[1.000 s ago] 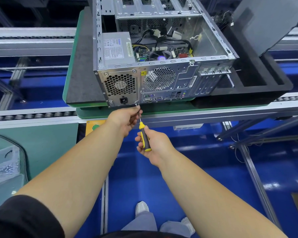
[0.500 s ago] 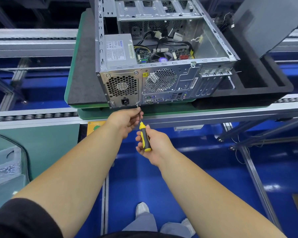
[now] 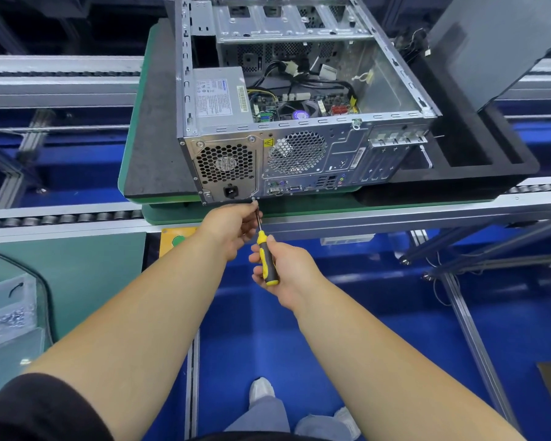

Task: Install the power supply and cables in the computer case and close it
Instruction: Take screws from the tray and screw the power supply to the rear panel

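Right hand grips yellow screwdriver, tip at screw on near lower corner of power supply in open computer case; left hand pinches the shaft

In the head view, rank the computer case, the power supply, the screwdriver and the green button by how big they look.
1. computer case
2. power supply, inside the case at its left rear corner
3. screwdriver, though it lies nearer the camera, so its real rank is less sure
4. green button, partly hidden by the left arm
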`<action>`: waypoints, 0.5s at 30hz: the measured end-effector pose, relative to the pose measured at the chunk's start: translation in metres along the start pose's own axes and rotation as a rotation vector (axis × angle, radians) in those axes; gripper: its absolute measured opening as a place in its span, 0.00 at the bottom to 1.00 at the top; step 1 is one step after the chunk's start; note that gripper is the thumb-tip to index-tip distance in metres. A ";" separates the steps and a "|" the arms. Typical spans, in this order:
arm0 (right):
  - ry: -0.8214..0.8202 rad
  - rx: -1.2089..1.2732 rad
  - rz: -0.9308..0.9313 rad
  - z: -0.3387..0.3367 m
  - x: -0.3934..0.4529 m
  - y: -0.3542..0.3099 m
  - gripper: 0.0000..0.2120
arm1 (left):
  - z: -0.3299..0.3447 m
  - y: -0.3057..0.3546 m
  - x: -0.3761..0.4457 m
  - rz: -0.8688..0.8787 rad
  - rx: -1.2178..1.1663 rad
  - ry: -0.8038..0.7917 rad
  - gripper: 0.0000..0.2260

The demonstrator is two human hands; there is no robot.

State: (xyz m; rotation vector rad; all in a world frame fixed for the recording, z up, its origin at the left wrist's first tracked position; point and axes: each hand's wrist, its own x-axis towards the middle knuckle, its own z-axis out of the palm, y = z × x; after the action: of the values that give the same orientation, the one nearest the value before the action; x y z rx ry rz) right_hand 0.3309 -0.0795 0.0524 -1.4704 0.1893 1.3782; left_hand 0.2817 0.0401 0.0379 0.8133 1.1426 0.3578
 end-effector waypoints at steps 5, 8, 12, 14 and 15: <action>-0.018 0.072 0.032 -0.001 0.002 -0.002 0.20 | -0.006 0.001 -0.004 0.016 -0.002 -0.083 0.08; -0.055 0.118 0.022 -0.002 0.002 0.000 0.14 | -0.007 0.001 -0.004 0.026 -0.022 -0.079 0.07; -0.055 0.062 0.000 -0.005 0.004 0.000 0.09 | -0.006 -0.001 -0.002 0.027 -0.037 -0.076 0.05; -0.046 0.060 0.005 -0.006 0.005 -0.001 0.11 | -0.006 -0.001 -0.001 0.028 -0.044 -0.064 0.04; -0.043 0.048 0.009 -0.005 0.005 -0.001 0.12 | -0.005 -0.001 -0.001 0.029 -0.045 -0.056 0.03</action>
State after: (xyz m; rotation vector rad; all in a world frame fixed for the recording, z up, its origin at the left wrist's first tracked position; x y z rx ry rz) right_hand 0.3367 -0.0804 0.0483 -1.4001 0.2004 1.4017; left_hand 0.2764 0.0411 0.0369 0.7964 1.0679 0.3807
